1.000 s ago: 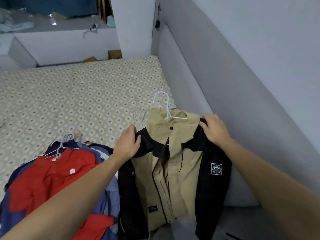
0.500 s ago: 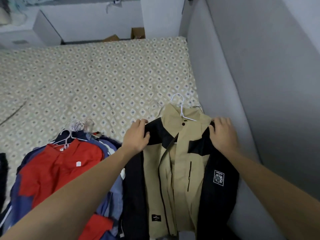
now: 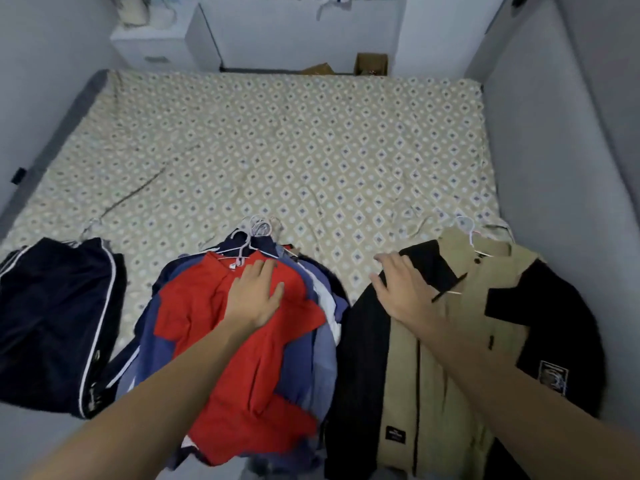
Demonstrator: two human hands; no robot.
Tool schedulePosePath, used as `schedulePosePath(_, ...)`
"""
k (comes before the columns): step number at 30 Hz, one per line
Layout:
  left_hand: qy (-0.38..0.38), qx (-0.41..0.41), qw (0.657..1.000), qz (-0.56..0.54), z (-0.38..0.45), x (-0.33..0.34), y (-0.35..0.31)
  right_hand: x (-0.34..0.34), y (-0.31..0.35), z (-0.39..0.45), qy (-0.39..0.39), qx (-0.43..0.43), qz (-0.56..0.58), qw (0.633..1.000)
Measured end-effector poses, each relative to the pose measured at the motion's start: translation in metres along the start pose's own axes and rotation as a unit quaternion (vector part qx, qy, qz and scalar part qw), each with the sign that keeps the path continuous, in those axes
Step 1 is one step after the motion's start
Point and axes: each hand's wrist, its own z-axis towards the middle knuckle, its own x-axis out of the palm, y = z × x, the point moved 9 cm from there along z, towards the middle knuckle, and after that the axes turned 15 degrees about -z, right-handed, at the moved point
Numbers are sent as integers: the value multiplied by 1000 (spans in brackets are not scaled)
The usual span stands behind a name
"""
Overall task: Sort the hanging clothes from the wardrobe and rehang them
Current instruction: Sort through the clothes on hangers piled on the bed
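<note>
I'm laying my left hand (image 3: 254, 299) flat, fingers straight, on the red shirt (image 3: 242, 358) topping the middle pile, w/ its white hangers (image 3: 249, 237) bunched at the top, prob. to keep the stack from sliding. My right hand (image 3: 403, 292) is resting spread open on the khaki-and-black jacket (image 3: 450, 358), gripping nothing, flattening it on the patterned bedsheet (image 3: 277, 150) as its own group. Navy track pants (image 3: 55, 317) are lying apart at left, so sorting by type, I'm guessing.

Far half of the bed (image 3: 277, 140) lies open.
Near edge is crowded: dark shorts (image 3: 52, 317), shirt pile (image 3: 242, 358), tan-and-black jacket (image 3: 450, 358); walls hem both sides.
</note>
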Motion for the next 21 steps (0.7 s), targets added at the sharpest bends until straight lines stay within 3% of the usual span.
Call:
schedulePosePath(9, 26, -58, 998, -2, 10, -43, 212, 119, 180, 50, 114, -17, 35, 993)
schedulePosePath(21, 89, -146, 985, -25, 90, -4, 331, 230, 213, 133, 208, 50, 2, 977)
